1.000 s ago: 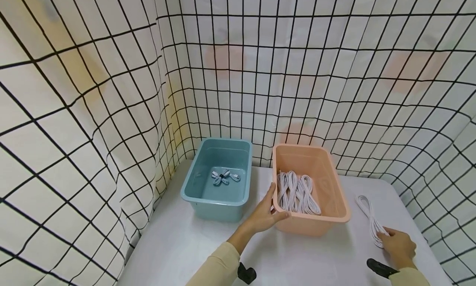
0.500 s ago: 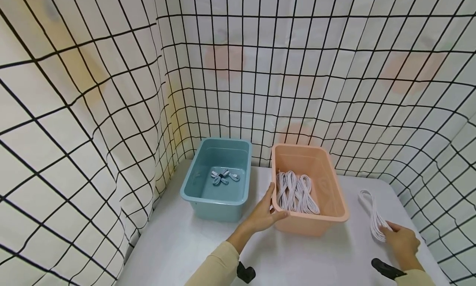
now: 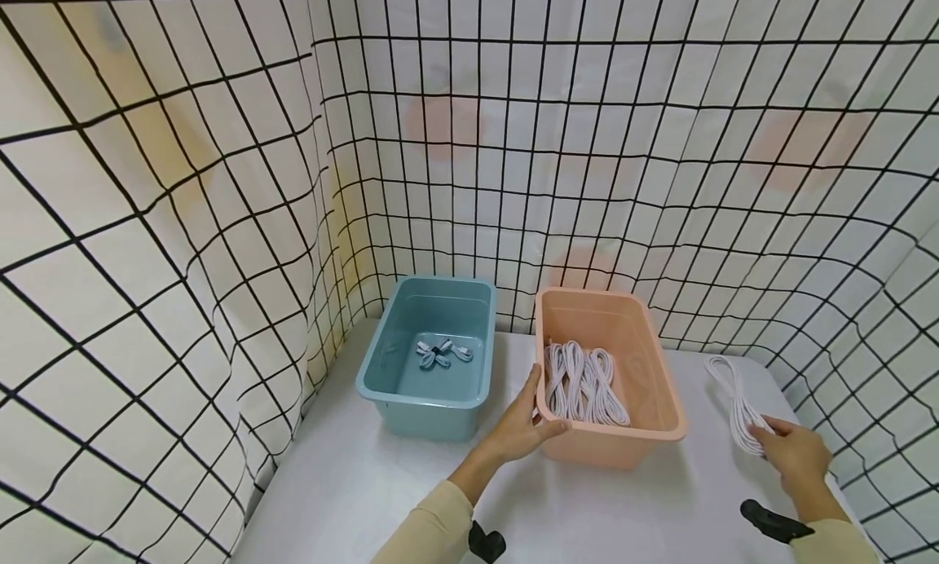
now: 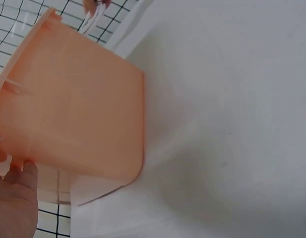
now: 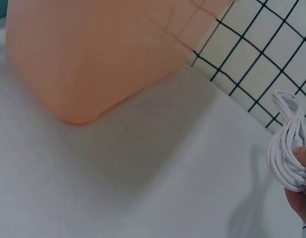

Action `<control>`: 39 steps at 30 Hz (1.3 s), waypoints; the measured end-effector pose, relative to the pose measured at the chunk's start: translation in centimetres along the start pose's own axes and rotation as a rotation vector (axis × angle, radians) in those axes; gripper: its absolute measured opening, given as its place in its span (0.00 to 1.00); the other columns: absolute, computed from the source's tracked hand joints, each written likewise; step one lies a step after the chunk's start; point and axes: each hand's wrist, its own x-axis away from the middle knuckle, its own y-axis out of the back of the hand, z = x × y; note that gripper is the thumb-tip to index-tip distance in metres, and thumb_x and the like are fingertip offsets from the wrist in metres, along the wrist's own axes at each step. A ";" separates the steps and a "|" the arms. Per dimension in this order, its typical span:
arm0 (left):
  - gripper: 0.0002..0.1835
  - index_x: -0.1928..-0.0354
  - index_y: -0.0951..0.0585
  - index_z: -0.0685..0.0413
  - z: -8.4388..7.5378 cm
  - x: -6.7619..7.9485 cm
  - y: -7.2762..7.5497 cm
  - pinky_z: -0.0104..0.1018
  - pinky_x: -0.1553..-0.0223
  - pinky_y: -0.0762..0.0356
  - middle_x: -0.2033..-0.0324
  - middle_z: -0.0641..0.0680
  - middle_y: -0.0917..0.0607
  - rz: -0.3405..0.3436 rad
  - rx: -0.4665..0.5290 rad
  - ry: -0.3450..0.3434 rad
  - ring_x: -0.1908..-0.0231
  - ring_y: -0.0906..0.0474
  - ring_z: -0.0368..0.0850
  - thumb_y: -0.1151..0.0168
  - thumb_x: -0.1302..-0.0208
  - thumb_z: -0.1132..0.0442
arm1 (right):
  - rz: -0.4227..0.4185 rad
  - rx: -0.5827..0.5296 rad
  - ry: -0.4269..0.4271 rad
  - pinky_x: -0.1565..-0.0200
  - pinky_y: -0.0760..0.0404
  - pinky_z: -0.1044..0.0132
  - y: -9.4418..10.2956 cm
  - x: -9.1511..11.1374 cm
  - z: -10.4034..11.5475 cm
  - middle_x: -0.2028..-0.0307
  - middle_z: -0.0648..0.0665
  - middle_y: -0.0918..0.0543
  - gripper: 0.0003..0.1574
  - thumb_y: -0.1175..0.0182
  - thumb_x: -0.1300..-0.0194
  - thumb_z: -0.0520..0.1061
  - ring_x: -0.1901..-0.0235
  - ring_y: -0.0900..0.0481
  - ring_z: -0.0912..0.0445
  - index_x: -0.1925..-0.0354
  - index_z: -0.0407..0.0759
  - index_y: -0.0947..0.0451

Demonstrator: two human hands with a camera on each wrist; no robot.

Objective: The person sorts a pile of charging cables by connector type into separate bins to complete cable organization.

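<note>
My right hand (image 3: pixel 795 456) pinches the lower end of a coiled white cable (image 3: pixel 741 413) at the right of the table. In the right wrist view the coiled bundle hangs above the white surface, with its shadow below it. My left hand (image 3: pixel 517 429) grips the near left corner of the orange bin (image 3: pixel 601 455), thumb along the front rim and fingers against the left side. Several coiled white cables (image 3: pixel 587 385) lie inside that bin, toward its left. The left wrist view shows the bin's outer wall (image 4: pixel 78 99) close up.
Left of the orange bin stands a teal bin (image 3: pixel 433 421) with a few small short cables (image 3: pixel 436 354) on its floor. A black grid net (image 3: pixel 506 165) surrounds the white table (image 3: pixel 352 482) at the back and sides. Black straps (image 3: pixel 773 522) sit by the wrists.
My right hand has moved slightly away from me and to the right, carrying the coiled cable with it. My left hand keeps its grip on the orange bin, which stays in place.
</note>
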 end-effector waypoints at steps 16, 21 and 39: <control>0.60 0.16 0.63 0.44 0.0 0.0 0.2 0.43 0.30 0.36 0.18 0.46 0.57 0.003 0.005 0.020 0.23 0.48 0.49 0.30 0.35 0.51 | 0.034 -0.198 -0.036 0.77 0.17 0.65 2.1 -0.2 4.3 0.67 0.42 0.16 0.36 0.36 0.27 0.48 0.78 0.17 0.57 0.34 0.23 0.29; 0.60 0.16 0.63 0.45 0.0 0.0 0.1 0.44 0.30 0.36 0.18 0.46 0.56 0.003 0.003 0.011 0.23 0.47 0.49 0.30 0.35 0.50 | 0.044 -0.227 0.014 0.74 0.15 0.66 3.0 0.3 6.2 0.62 0.38 0.15 0.37 0.37 0.25 0.49 0.77 0.16 0.60 0.33 0.22 0.31; 0.58 0.16 0.64 0.44 0.0 0.2 -0.1 0.41 0.30 0.37 0.18 0.47 0.57 0.004 0.020 -0.005 0.23 0.48 0.52 0.31 0.34 0.53 | 0.045 -0.272 0.220 0.70 0.14 0.69 1.6 2.8 14.3 0.53 0.27 0.18 0.33 0.36 0.26 0.44 0.74 0.18 0.67 0.34 0.22 0.28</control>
